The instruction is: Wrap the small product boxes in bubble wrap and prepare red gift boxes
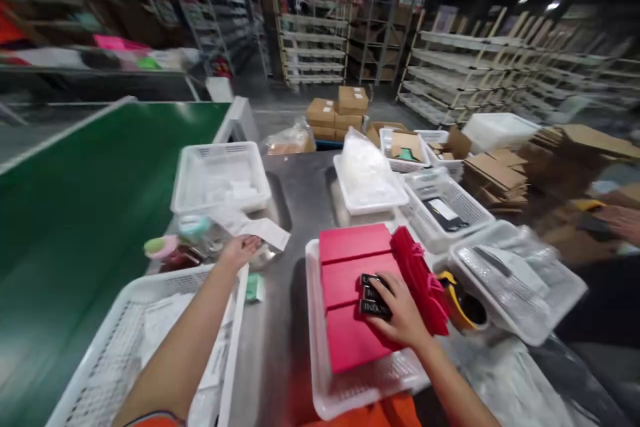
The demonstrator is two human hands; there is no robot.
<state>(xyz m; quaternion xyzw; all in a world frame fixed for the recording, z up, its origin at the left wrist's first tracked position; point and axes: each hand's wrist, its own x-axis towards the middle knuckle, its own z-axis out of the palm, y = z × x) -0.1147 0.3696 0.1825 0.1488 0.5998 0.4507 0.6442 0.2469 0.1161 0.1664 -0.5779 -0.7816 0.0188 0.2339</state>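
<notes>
My right hand (397,310) is wrapped round several small black boxes (373,295) with pale lettering, over the pink boxes (355,267) in a white basket (314,320). Beside those lie folded pink bags (417,273). My left hand (241,252) is at a white paper slip (267,232), its fingers bent and blurred; whether they grip the slip is unclear. Close to that hand are a turquoise-lidded item (195,227) and a small green box (254,287). Below my left forearm, a white basket (107,320) holds papers.
A green conveyor (100,193) runs along the left. White baskets (220,147) and a tray with a plastic bag (367,203) stand farther back. A yellow tape roll (457,303) sits right of the pink bags. Another person's hand (620,221) shows at far right.
</notes>
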